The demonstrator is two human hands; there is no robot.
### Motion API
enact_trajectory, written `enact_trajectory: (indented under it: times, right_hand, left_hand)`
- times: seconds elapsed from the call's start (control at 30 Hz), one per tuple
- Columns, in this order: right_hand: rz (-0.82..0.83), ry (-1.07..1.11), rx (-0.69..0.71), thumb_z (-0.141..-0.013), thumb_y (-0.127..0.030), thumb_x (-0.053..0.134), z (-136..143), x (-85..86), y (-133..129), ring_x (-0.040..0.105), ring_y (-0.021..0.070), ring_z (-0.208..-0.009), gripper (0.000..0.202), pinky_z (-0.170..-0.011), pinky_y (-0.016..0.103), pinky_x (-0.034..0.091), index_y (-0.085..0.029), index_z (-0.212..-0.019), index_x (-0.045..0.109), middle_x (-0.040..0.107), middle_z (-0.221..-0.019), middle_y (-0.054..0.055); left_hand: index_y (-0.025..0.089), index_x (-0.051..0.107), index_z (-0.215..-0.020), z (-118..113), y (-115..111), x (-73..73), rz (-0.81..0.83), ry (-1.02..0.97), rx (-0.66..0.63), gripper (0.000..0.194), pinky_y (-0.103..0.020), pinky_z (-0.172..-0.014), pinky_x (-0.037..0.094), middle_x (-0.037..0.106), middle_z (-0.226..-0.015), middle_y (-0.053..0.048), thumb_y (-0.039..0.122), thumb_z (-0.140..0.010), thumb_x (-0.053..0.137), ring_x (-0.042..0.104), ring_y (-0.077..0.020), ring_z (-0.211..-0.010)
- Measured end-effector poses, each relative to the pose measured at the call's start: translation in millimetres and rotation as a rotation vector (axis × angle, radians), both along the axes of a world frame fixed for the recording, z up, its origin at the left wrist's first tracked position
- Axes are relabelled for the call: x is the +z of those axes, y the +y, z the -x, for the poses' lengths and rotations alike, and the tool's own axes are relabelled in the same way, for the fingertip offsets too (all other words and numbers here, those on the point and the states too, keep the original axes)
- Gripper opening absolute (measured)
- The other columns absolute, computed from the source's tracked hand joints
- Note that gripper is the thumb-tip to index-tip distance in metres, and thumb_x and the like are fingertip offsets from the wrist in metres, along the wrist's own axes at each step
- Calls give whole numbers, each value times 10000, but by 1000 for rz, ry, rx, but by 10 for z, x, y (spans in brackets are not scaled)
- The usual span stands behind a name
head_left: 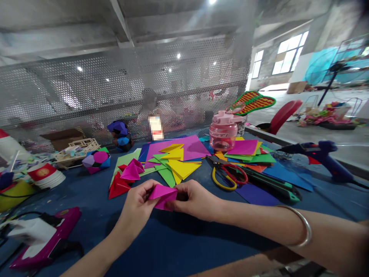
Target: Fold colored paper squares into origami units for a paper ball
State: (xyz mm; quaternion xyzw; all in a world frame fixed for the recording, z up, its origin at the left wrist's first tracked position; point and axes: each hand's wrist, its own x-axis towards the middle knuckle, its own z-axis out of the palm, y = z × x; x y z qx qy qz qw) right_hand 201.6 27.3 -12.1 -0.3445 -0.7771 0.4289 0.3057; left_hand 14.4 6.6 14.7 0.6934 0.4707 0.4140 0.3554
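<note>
A magenta folded paper piece (162, 196) is held up between both hands over the blue table. My left hand (142, 198) pinches its left side, thumb against fingers. On the opposite edge, my right hand (191, 200) has its fingers closed around the paper; a bangle circles that forearm. Just beyond the left hand lie red folded papers (118, 186) with a magenta folded paper (133, 170) on top. Yellow folded papers (181, 169) and green folded papers (165, 171) lie behind the held piece, near a large magenta sheet (188, 145).
Scissors (227, 175) and a green-black cutter (271, 182) lie right of my hands. A pink bottle (222, 132), coloured paper stack (245, 148) and glue gun (323, 157) stand or lie farther right. At left are a power strip (67, 221), paper cups (47, 176) and a paper ball (96, 161).
</note>
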Motion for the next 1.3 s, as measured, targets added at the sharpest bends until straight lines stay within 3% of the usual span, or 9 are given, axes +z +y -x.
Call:
enact_trajectory:
  times: [0.17,0.27,0.47,0.6,0.7,0.8,0.97,1.17,1.3]
  right_hand:
    - [-1,2,-12,-799,-287,631,-4,11,-18,354,76,-544,156,-469,184,289,-139,-749,624,435,-590,-61]
    - [-31,-6,-43,-804,-248,639,2,23,-55,431,92,-578,109,-512,192,349,-144,-784,613,528,-643,-37]
    - [-118,-48,-108,-812,-171,621,29,22,-140,562,142,-634,71,-558,225,414,-172,-874,587,653,-753,19]
    - [-224,-5,-121,-871,-191,588,10,56,-159,643,172,-794,333,-727,274,491,-179,-1187,482,687,-900,41]
    - [-523,-5,-130,-882,-102,516,-24,67,-136,589,202,-1073,482,-931,356,472,-182,-1335,370,619,-1153,109]
    - [-818,-133,-131,-851,-49,534,-59,81,-101,486,247,-1187,385,-977,412,446,-210,-1201,541,502,-1302,126]
    - [-1046,-187,-112,-909,-210,615,-87,122,-72,504,237,-1125,117,-945,404,454,-230,-1006,678,528,-1248,97]
    - [-1064,-140,-126,-943,-212,576,-85,137,-83,545,216,-1058,141,-910,377,461,-208,-878,701,596,-1168,85]
    - [-1048,-120,-138,-964,-216,542,-81,145,-110,550,208,-1037,158,-893,369,466,-220,-914,691,592,-1151,80]
  left_hand:
    - [179,667,-864,40,0,-50,-19,24,-10,128,-210,-650,412,637,-789,12,242,-834,561,552,-151,-749]
    - [191,664,-895,45,-5,-55,-21,17,-3,135,-206,-641,395,621,-776,23,222,-858,538,546,-149,-761]
    - [183,672,-938,5,0,-75,77,-105,32,187,-210,-599,451,624,-758,19,320,-865,566,572,-147,-688]
    - [163,661,-959,10,79,-112,182,-238,109,244,-250,-568,509,644,-703,6,355,-824,594,609,-170,-632]
    - [159,642,-948,12,110,-89,274,-319,142,245,-285,-557,544,656,-685,-3,351,-800,607,627,-185,-620]
    - [157,629,-897,-2,92,-51,349,-362,128,225,-306,-555,565,651,-673,-2,348,-779,636,625,-182,-616]
    - [135,626,-906,-35,44,-46,388,-375,97,259,-292,-542,564,667,-683,-16,351,-762,636,623,-163,-582]
    - [131,638,-862,-71,29,-69,319,-290,6,235,-283,-521,550,655,-656,-10,325,-731,614,629,-167,-556]
    - [149,632,-811,-67,19,-78,234,-214,-79,162,-260,-542,531,617,-644,11,296,-760,585,604,-144,-536]
